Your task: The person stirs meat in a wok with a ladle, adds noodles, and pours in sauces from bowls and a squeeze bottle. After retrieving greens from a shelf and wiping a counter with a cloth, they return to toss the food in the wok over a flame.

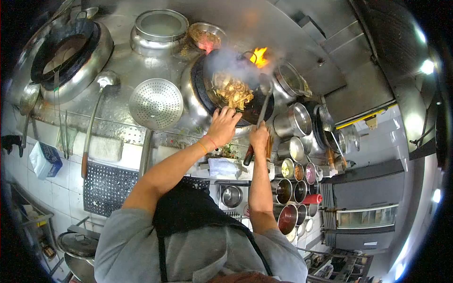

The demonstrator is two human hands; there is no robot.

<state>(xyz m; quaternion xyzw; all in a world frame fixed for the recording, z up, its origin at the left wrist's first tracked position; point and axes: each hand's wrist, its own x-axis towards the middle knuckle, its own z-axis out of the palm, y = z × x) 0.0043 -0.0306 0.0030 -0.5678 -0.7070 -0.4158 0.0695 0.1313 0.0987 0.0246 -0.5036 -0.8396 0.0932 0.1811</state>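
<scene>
A dark wok [266, 106] sits tilted over the burner, with browned sliced food [232, 92] in a heap inside it and smoke drifting above. My left hand [223, 126] is at the wok's near rim, fingers bent over the edge; their tips are partly hidden against the food. In my right hand [258, 137] is the handle of a long wok ladle [264, 106]. Its wooden end sticks out below my fist, and its head reaches the wok's right side, blurred by smoke. Flames [259, 57] rise behind the wok's far edge.
Left of the wok, a perforated strainer [156, 104] lies across the counter near another ladle [101, 94]. Behind stands a steel pot [161, 26], with a second large wok [66, 56] far left. Right are a steel pot [293, 120] and several seasoning containers [284, 191].
</scene>
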